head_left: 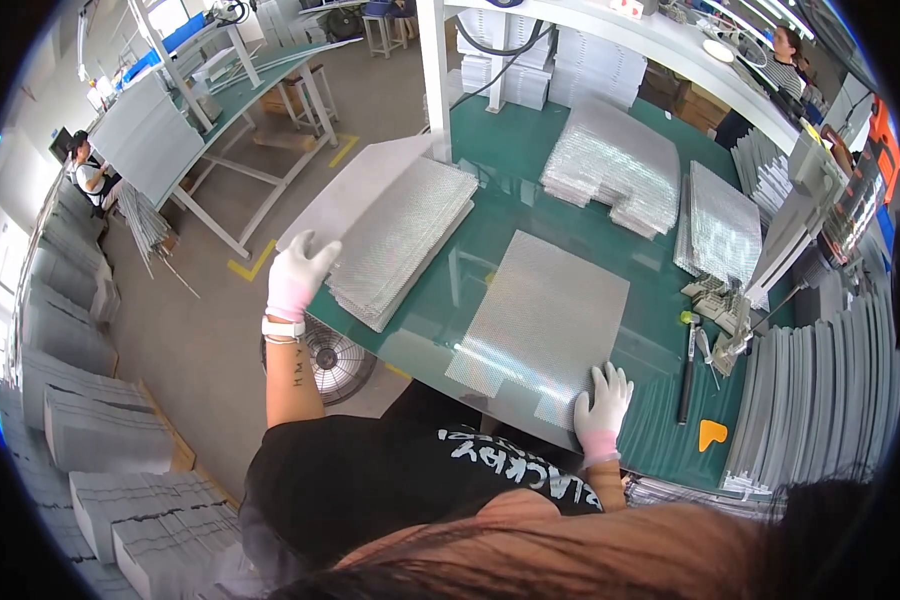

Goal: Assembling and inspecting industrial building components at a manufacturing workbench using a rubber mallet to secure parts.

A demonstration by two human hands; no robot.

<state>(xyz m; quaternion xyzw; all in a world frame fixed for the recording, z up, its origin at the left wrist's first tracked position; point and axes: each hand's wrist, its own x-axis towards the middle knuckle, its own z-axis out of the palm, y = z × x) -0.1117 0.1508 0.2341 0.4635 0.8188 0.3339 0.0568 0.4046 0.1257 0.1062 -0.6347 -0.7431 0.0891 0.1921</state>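
Observation:
A silvery, fine-patterned sheet (545,305) with a notched near edge lies flat on the green table. My right hand (603,408), in a white glove with a pink cuff, rests at its near right corner, fingers stretched out. At the table's left edge is a stack of similar silvery sheets (405,235). A plain white sheet (355,190) lies along the stack's left side, reaching out past the table. By its near corner is my gloved left hand (305,275), thumb and fingers apart in a curve; whether it touches the sheet is hard to see.
More silvery stacks (615,165) stand at the back. On the right are a metal fixture (718,315), a black-handled tool (687,380), an orange piece (711,435) and upright grey panels (820,400). A floor fan (335,360) stands below the table's left edge. Two people work farther off.

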